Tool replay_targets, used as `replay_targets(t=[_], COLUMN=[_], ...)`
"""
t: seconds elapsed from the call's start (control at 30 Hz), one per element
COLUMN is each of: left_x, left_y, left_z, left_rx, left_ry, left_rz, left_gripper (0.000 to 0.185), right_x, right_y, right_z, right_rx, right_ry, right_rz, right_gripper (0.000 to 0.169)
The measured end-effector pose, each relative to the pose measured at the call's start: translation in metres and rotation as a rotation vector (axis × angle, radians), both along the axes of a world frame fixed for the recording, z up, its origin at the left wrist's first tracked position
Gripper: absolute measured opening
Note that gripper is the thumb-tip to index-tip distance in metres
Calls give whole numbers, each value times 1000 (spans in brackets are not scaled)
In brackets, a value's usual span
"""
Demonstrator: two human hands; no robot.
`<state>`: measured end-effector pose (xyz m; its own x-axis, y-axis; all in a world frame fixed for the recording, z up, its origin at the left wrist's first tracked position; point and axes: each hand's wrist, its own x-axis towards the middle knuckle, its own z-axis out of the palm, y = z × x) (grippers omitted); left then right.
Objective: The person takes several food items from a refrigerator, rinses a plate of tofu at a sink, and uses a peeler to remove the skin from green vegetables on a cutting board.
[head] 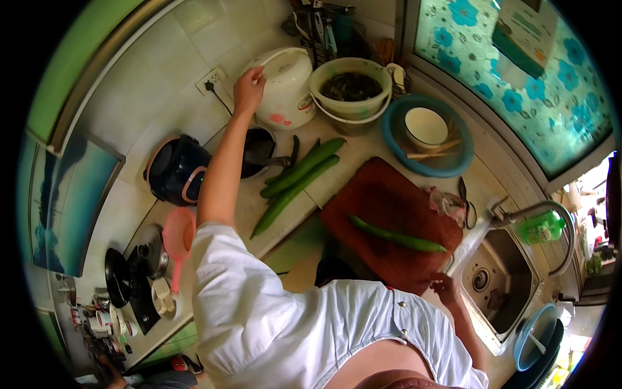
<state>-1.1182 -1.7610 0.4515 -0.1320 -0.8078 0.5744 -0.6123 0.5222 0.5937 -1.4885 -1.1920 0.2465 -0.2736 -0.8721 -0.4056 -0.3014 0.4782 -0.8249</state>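
My left hand (250, 90) is raised at the lid of a white rice cooker (286, 87), its fingers curled; whether it grips anything cannot be told. Low at the right, my right hand (442, 284) is beside the near corner of a reddish-brown cutting board (384, 194), fingers bent, with no object visible in it. One long green cucumber (396, 237) lies across the board. Several more cucumbers (301, 167) lie on the counter between the board and a dark pot (255, 150) with a handle. A crumpled cloth (446, 206) rests on the board's right corner.
Behind stand a pale bucket (351, 99) of dark leafy stuff and a blue basin (427, 167) holding a white bowl (426, 127). Scissors (466, 204) lie near the steel sink (505, 277) and curved faucet. A dark cooker (175, 170) and pink ladle (180, 233) are left. Another person's hand (114, 374) shows lower left.
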Motion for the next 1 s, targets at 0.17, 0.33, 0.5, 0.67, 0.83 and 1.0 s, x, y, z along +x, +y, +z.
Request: replay_targets(t=[0.17,0.33,0.5,0.67,0.83,1.0], left_x=[-13,-35,-69,-113,-133,-103], left_y=[-149,-258,-324,-354,-378,-404], left_z=[15,11,-5,-18,-29,-12], left_rx=[61,142,174,136,235,121], left_ry=[-97,-170,-98,-85,-82,38], left_rz=[143,208,162,51,19,16], left_gripper=[34,47,64,73,73,63], right_x=[40,61,77,82,86,83], right_y=[-30,-39,-60,-60,-55,-53], right_z=[2,-30,-43,-51,-53,-58], right_rx=[-40,-36,145,240,295,300], right_ry=[351,484,609,672,707,722], right_rz=[-65,-294,-402,-487,-535,-537], right_gripper=[25,21,22,23,24,26])
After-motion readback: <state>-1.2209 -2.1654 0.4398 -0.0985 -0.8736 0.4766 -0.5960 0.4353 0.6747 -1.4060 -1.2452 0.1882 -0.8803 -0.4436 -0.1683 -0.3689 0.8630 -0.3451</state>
